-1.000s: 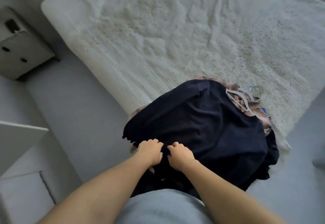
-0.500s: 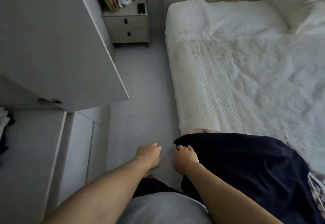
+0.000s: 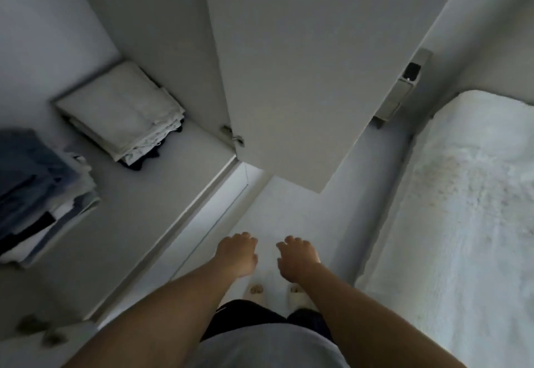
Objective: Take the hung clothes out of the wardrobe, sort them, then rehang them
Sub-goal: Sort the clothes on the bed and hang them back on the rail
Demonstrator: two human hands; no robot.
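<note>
I face the open wardrobe, whose shelf takes up the left of the view. Its white door swings out ahead of me. On the shelf lie a folded white stack and a folded pile of blue and white clothes. My left hand and my right hand hover side by side over the floor, both empty with fingers loosely apart. No hung clothes or hangers show in this view.
The white bed runs along the right side. A nightstand stands beyond the door by the bed's far end. A strip of pale floor lies between wardrobe and bed. My slippered feet show below my hands.
I let go of the dark clothes pile on the bed and turned left toward the wardrobe. The pile has left the view and both hands are now empty.
</note>
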